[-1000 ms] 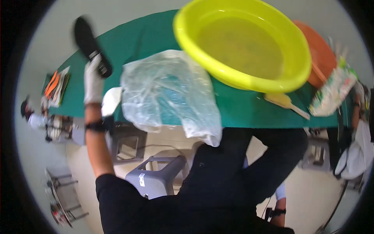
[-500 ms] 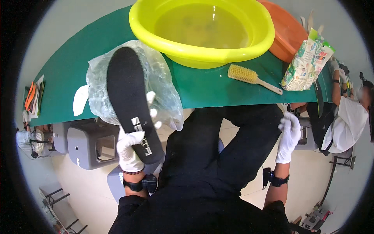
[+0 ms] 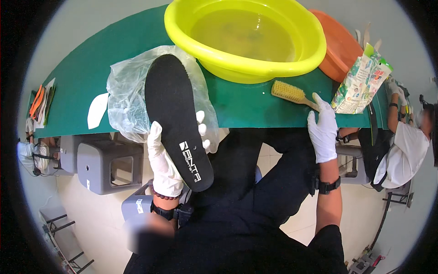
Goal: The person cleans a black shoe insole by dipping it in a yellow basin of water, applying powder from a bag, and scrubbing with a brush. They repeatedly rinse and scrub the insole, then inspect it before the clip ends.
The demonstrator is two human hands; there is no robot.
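While left hand (image 3: 165, 166) pinches insole (image 3: 172, 102), right hand (image 3: 325, 132) reaches brush (image 3: 288, 92) just ahead (can't tell if gripped): probably pickup, needs firm grasp.

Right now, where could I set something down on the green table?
The green table has a wide bare patch on the left, between the flat pieces and the plastic bag. A smaller one lies between bag and brush, in front of the yellow basin. It's crowded at right: brush, right hand, packet and orange basin.
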